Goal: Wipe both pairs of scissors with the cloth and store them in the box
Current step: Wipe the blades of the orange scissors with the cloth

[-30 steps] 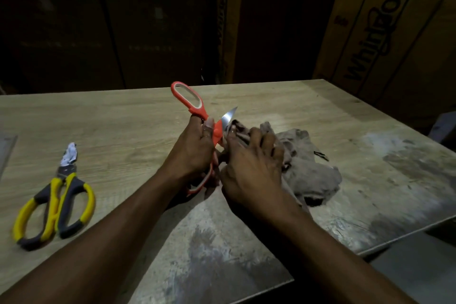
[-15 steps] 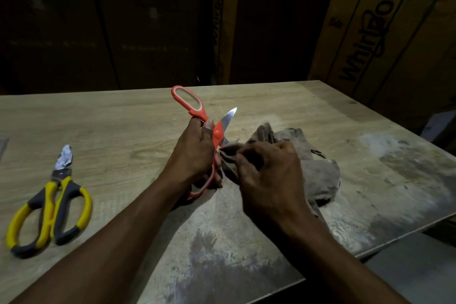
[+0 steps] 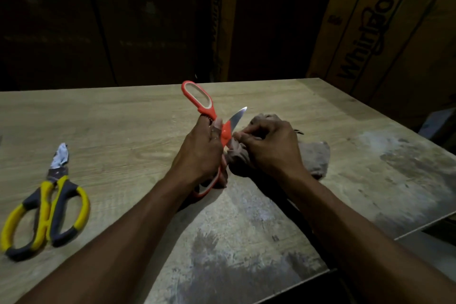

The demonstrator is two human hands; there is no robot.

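Observation:
My left hand (image 3: 201,153) grips the orange scissors (image 3: 197,99) near their pivot. The scissors stand spread apart, one handle loop up and one bright blade tip pointing up to the right. My right hand (image 3: 271,148) holds a bunched brown cloth (image 3: 317,160) against the lower blade, which the cloth and fingers hide. The rest of the cloth lies on the wooden table (image 3: 123,126) behind my right hand. A second pair, the yellow and grey scissors (image 3: 48,210), lies flat at the table's left, blades closed and pointing away. No box is in view.
Large cardboard cartons (image 3: 385,27) stand behind and to the right of the table, in dim light. The table's near right part is worn grey, and its edge runs diagonally at the lower right.
My right hand with the cloth has slid along the lower blade, back up toward the pivot. The left hand keeps the same grip on the orange scissors.

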